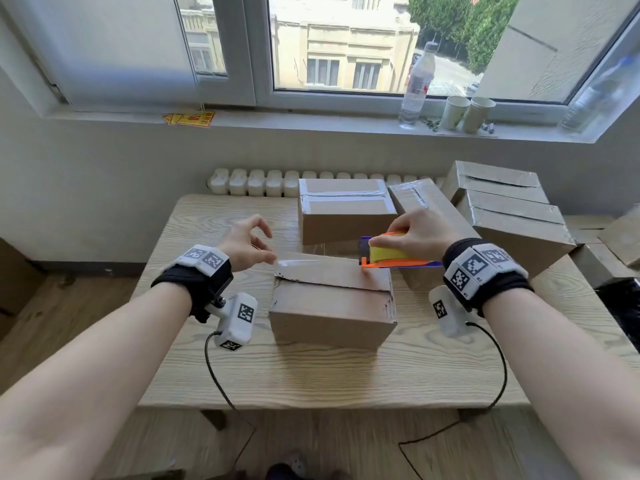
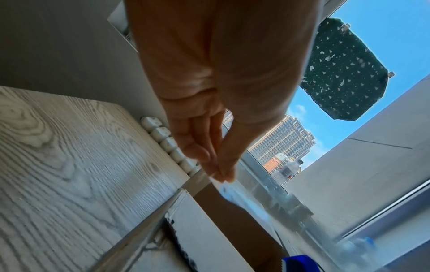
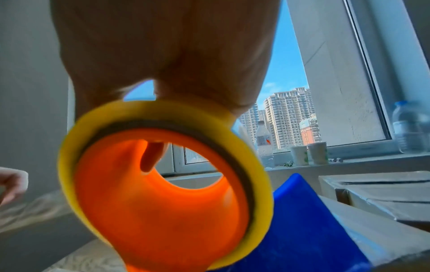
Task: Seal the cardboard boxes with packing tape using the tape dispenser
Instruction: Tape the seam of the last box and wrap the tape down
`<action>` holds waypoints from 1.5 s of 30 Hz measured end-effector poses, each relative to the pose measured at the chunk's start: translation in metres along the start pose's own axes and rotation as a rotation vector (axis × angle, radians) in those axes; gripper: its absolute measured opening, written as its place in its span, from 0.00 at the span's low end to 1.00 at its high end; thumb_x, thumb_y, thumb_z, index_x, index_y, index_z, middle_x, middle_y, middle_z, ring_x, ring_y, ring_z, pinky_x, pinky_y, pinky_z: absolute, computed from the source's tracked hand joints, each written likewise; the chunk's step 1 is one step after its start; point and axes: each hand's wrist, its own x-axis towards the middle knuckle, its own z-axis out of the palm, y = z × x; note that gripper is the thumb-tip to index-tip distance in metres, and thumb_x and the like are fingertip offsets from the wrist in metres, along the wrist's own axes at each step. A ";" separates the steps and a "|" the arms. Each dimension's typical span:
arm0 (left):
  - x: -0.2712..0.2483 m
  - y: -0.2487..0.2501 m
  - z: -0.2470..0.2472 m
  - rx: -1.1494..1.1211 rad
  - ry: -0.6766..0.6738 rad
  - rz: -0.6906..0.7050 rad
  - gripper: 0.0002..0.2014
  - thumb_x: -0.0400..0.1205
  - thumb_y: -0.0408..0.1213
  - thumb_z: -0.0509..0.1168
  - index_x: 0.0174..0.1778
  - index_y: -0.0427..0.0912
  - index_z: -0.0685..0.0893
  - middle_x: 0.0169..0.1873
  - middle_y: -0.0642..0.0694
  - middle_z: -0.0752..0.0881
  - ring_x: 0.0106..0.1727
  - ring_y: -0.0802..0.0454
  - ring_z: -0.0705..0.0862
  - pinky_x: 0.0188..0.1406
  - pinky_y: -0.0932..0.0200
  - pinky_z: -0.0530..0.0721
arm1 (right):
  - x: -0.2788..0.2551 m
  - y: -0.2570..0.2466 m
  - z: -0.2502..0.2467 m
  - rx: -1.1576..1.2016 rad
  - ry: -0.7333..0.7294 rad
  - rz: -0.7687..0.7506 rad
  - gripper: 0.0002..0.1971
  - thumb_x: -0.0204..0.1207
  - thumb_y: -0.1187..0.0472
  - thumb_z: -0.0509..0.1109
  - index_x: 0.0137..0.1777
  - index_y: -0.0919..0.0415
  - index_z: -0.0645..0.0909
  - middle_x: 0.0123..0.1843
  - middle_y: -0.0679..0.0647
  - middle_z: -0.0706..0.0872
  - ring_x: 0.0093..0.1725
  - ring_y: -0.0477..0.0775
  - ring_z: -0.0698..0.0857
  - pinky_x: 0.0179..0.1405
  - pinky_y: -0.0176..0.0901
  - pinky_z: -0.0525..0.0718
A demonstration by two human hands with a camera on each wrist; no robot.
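Observation:
A brown cardboard box (image 1: 330, 306) stands in the middle of the wooden table (image 1: 311, 379), its top flaps closed. My right hand (image 1: 412, 237) grips the tape dispenser (image 1: 391, 256) over the box's right top edge; it has an orange frame, a yellow roll and a blue guard. From below, the right wrist view shows the tape dispenser (image 3: 163, 193) held by the roll. A strip of clear tape (image 1: 298, 262) runs from it leftward across the box top. My left hand (image 1: 266, 252) pinches the tape's free end at the box's left edge. In the left wrist view the fingertips (image 2: 221, 173) hold the clear tape (image 2: 232, 195).
A taped box (image 1: 346, 209) sits behind the centre box, another (image 1: 426, 202) leans beside it, and a stack of boxes (image 1: 505, 209) fills the right. The window sill holds a water bottle (image 1: 415, 84) and two paper cups (image 1: 467, 112). A radiator (image 1: 256, 181) lines the far edge.

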 end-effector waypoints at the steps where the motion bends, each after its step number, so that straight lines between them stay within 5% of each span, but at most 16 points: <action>1: 0.000 -0.002 0.001 0.019 0.009 -0.002 0.17 0.70 0.28 0.76 0.44 0.48 0.75 0.35 0.42 0.89 0.40 0.47 0.89 0.45 0.50 0.86 | -0.003 0.002 -0.005 -0.025 -0.001 0.006 0.16 0.74 0.43 0.71 0.44 0.56 0.89 0.40 0.50 0.86 0.42 0.47 0.81 0.32 0.31 0.72; 5: 0.002 -0.001 0.011 0.063 0.042 -0.008 0.18 0.69 0.29 0.77 0.41 0.49 0.74 0.33 0.45 0.90 0.41 0.48 0.89 0.49 0.46 0.86 | -0.005 0.009 -0.015 0.084 -0.020 0.012 0.13 0.78 0.49 0.69 0.43 0.57 0.88 0.38 0.51 0.84 0.38 0.47 0.78 0.31 0.34 0.69; 10: 0.006 0.006 0.017 0.089 0.055 0.003 0.18 0.71 0.28 0.76 0.42 0.47 0.73 0.35 0.45 0.89 0.42 0.49 0.88 0.44 0.53 0.83 | -0.009 0.029 -0.020 0.028 0.034 0.095 0.22 0.70 0.39 0.74 0.24 0.54 0.78 0.26 0.50 0.78 0.29 0.47 0.76 0.30 0.40 0.70; 14: 0.009 0.006 0.023 0.121 0.055 -0.004 0.17 0.70 0.28 0.76 0.41 0.47 0.73 0.36 0.44 0.89 0.41 0.49 0.87 0.42 0.54 0.82 | -0.014 0.051 -0.023 0.115 -0.019 0.135 0.22 0.76 0.42 0.68 0.24 0.53 0.77 0.29 0.48 0.77 0.35 0.52 0.77 0.37 0.46 0.71; 17: 0.011 0.006 0.024 0.146 0.070 -0.005 0.17 0.71 0.28 0.76 0.41 0.46 0.73 0.35 0.45 0.89 0.40 0.51 0.86 0.35 0.58 0.79 | -0.020 0.062 -0.024 0.028 -0.002 0.201 0.26 0.73 0.41 0.71 0.27 0.64 0.78 0.27 0.55 0.73 0.30 0.52 0.73 0.33 0.45 0.69; 20: 0.014 0.003 0.025 0.159 0.074 -0.012 0.18 0.70 0.27 0.76 0.40 0.46 0.73 0.34 0.45 0.88 0.39 0.51 0.86 0.31 0.61 0.76 | -0.028 0.071 -0.022 -0.063 -0.043 0.250 0.26 0.72 0.40 0.71 0.27 0.62 0.76 0.27 0.55 0.73 0.31 0.52 0.73 0.32 0.46 0.68; 25: 0.017 -0.017 0.027 0.132 0.048 -0.056 0.20 0.67 0.26 0.78 0.38 0.46 0.71 0.33 0.43 0.88 0.39 0.47 0.87 0.41 0.52 0.84 | -0.021 0.081 -0.006 0.002 -0.097 0.287 0.26 0.75 0.42 0.69 0.23 0.59 0.73 0.27 0.54 0.73 0.31 0.52 0.75 0.34 0.46 0.71; 30: 0.022 -0.033 0.024 0.106 0.030 -0.089 0.22 0.67 0.24 0.78 0.39 0.46 0.70 0.33 0.41 0.88 0.39 0.45 0.87 0.44 0.49 0.83 | -0.007 0.075 0.012 -0.113 -0.197 0.306 0.30 0.75 0.39 0.67 0.40 0.71 0.86 0.36 0.63 0.84 0.37 0.55 0.81 0.39 0.48 0.79; 34: 0.025 -0.044 0.019 0.107 0.039 -0.109 0.22 0.67 0.24 0.77 0.40 0.46 0.70 0.34 0.40 0.88 0.38 0.46 0.87 0.41 0.51 0.82 | 0.004 0.063 0.018 -0.151 -0.204 0.271 0.26 0.74 0.41 0.68 0.27 0.65 0.82 0.28 0.56 0.80 0.34 0.54 0.80 0.32 0.43 0.74; 39: 0.032 -0.056 0.014 0.100 0.042 -0.141 0.23 0.67 0.25 0.78 0.39 0.48 0.69 0.34 0.41 0.88 0.39 0.45 0.87 0.45 0.47 0.83 | 0.018 0.055 0.026 -0.170 -0.196 0.265 0.26 0.71 0.42 0.70 0.33 0.69 0.86 0.29 0.57 0.82 0.34 0.55 0.82 0.34 0.45 0.78; 45: 0.036 -0.066 0.027 0.096 0.034 -0.159 0.22 0.68 0.24 0.76 0.40 0.47 0.68 0.31 0.43 0.86 0.37 0.45 0.87 0.43 0.49 0.83 | 0.023 0.054 0.035 -0.214 -0.230 0.277 0.23 0.67 0.41 0.70 0.24 0.60 0.78 0.26 0.55 0.80 0.34 0.56 0.81 0.34 0.46 0.79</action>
